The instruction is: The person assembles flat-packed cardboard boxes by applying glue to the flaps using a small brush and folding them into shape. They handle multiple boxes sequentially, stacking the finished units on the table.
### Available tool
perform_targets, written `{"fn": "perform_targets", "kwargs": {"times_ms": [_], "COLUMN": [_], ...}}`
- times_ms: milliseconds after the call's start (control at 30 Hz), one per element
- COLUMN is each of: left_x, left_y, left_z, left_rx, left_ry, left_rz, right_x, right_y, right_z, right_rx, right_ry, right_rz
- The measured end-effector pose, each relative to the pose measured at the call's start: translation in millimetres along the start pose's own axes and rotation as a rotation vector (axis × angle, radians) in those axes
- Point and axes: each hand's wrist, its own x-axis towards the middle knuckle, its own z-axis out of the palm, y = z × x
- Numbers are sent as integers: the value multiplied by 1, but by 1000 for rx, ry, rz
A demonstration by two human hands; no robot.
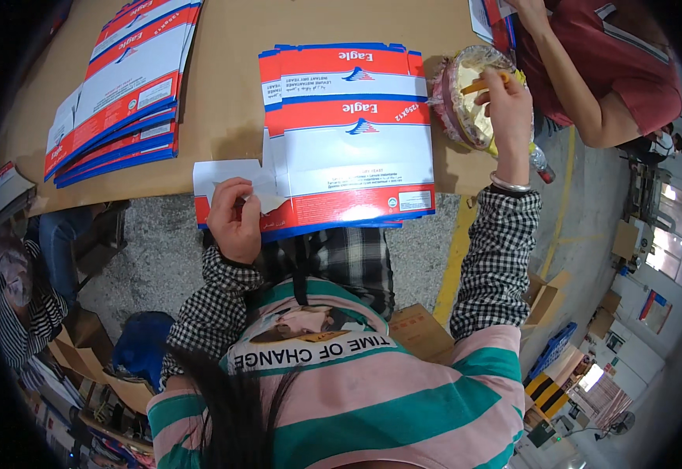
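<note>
A pile of flat red, white and blue cartons lies in front of me at the table's near edge. My left hand is at the pile's left side, its fingers curled and closed on a white flap of the top carton. To the right of the pile stands a round tub lined with crumpled plastic, with cream-coloured paste inside. Over it, my right hand grips a yellow-handled brush, whose low end is in the tub. The bristles cannot be made out.
A taller stack of similar flat cartons lies to the left on the brown table. At the right, a co-worker in a red shirt reaches toward more cartons. A clear bottle with a red cap is beside the tub.
</note>
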Motion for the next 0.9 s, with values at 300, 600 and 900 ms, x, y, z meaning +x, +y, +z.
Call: {"fn": "perform_targets", "kwargs": {"times_ms": [300,600,900], "left_x": [-1,3,-3], "left_y": [-5,1,-1], "left_z": [2,2,-2], "left_rx": [-29,-14,-17], "left_ry": [45,55,40], "left_rz": [6,36,-49], "right_x": [-22,-60,-166], "right_y": [-26,-41,-17], "right_z": [-29,-47,90], "right_rx": [297,660,815], "right_ry": [64,12,-467], "right_rz": [-17,-120,120]}}
